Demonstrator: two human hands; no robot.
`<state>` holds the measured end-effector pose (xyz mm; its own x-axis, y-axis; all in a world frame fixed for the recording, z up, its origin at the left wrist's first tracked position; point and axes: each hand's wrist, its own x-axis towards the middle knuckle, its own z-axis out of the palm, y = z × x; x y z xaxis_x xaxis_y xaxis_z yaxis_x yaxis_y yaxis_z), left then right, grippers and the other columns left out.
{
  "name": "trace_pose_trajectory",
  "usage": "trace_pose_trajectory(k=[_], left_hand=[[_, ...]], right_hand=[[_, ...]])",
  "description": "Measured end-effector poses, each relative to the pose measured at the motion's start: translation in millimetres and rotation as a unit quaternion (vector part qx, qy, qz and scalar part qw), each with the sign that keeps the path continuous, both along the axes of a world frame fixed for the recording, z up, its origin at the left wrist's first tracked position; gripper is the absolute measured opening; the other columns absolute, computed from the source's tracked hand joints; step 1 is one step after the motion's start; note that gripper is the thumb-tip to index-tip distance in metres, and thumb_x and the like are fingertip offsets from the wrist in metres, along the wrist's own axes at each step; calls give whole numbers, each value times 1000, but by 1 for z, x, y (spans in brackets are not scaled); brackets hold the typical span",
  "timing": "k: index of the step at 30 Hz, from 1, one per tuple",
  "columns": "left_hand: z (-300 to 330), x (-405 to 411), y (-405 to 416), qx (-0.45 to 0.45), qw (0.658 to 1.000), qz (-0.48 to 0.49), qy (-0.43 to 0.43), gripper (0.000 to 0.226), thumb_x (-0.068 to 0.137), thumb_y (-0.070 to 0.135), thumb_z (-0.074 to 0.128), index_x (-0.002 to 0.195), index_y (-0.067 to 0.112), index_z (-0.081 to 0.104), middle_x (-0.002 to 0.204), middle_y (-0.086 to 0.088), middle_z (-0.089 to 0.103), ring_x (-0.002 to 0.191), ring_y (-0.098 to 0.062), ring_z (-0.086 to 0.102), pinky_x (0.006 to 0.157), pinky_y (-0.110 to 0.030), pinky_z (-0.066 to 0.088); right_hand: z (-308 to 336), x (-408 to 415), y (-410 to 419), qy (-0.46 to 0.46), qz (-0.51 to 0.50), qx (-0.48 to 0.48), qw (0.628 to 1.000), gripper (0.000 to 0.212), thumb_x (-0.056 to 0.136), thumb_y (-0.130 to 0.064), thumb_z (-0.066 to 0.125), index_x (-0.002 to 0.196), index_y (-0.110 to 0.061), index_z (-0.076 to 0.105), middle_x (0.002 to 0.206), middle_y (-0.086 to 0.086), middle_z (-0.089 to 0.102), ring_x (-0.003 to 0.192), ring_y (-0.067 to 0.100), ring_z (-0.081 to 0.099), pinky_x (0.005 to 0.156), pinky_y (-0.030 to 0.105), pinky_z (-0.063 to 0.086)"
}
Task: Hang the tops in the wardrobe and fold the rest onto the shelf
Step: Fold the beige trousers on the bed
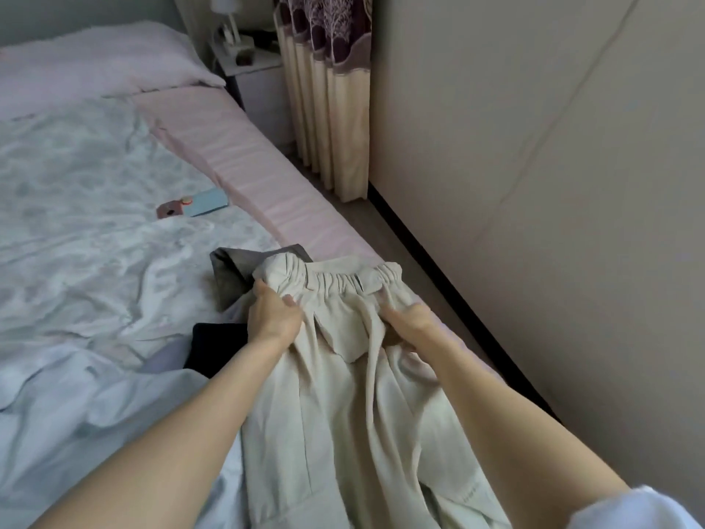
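Note:
A pair of cream trousers (335, 414) with an elastic waistband lies lengthwise along the bed's right edge, waist away from me. My left hand (272, 313) grips a bunch of the fabric just below the waistband on the left. My right hand (410, 324) pinches the cloth below the waistband on the right. Under the waist end lies a grey garment (229, 276). A dark navy garment (217, 347) shows beside my left wrist. A pale blue garment (95, 421) spreads over the near left of the bed.
The bed (259, 162) has a pale patterned cover and a pink edge. A phone and a small card (194, 206) lie on it. A bedside table (248, 63), a curtain (332, 108) and a pale wardrobe panel (534, 185) stand to the right across a narrow floor strip.

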<state>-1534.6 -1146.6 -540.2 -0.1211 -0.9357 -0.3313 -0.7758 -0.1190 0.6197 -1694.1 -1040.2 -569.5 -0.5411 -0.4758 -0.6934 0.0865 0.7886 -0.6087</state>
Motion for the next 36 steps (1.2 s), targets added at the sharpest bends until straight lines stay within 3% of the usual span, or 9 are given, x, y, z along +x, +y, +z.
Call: trace_pose_trajectory(k=[1,3,8,12,19,24,29,33,36], left_hand=[[-3,2,2,-10,1000,1,23,38,98,12,39,132,-3,35,130,-25,49,121,-38,46,93,-35,37],[-1,11,7,-25,998,-11,63,28,99,10,34,120,-3,46,122,-23,52,116,-36,48,87,-32,35],[41,38,25,-66,983,-3,173,30,99,24,43,75,7,50,74,-6,55,78,-26,51,65,-33,33],[89,63,47,-44,972,-9,230,28,75,54,71,70,27,67,68,15,68,69,6,58,63,-15,44],[159,108,105,-89,959,-51,263,16,91,24,61,95,10,69,87,-5,71,93,-24,65,80,-31,49],[219,170,177,-31,927,-83,365,17,95,16,54,109,26,57,99,15,65,92,11,59,69,0,39],[284,237,249,-28,892,-152,426,20,94,11,53,114,16,50,107,-2,62,104,-16,58,81,-20,42],[343,293,303,-54,857,-241,453,34,92,7,55,120,23,44,111,6,59,108,-10,56,80,-6,41],[378,312,327,-78,828,-295,471,62,86,3,64,138,21,34,127,6,54,117,-4,52,98,-15,40]], right_hand=[[-2,1,3,17,-2,-8,1000,31,90,-34,54,97,-3,54,72,4,53,59,14,50,41,14,38],[-1,2,8,50,-37,-77,995,25,88,-14,51,65,-12,41,57,-1,41,49,10,38,39,19,31],[44,10,30,97,-64,-192,975,22,86,-6,47,67,-12,36,60,-2,36,53,10,33,44,18,29],[89,30,53,85,-84,-228,966,13,83,-5,47,72,-10,42,65,0,41,59,11,37,51,21,33],[178,76,111,62,-114,-278,952,8,73,-5,49,73,-13,48,67,-2,48,58,9,42,51,19,35],[253,133,197,71,-128,-324,935,49,57,-14,49,103,-26,58,99,-2,67,81,11,65,67,26,53],[318,219,308,109,-142,-359,916,71,52,-14,50,121,-24,56,112,-2,65,99,14,64,73,30,52],[366,299,392,134,-142,-401,895,62,53,-11,48,113,-25,57,100,0,66,90,16,63,72,32,51],[391,337,432,157,-109,-414,890,67,55,-8,49,118,-29,53,104,-1,65,94,15,62,74,29,52]])
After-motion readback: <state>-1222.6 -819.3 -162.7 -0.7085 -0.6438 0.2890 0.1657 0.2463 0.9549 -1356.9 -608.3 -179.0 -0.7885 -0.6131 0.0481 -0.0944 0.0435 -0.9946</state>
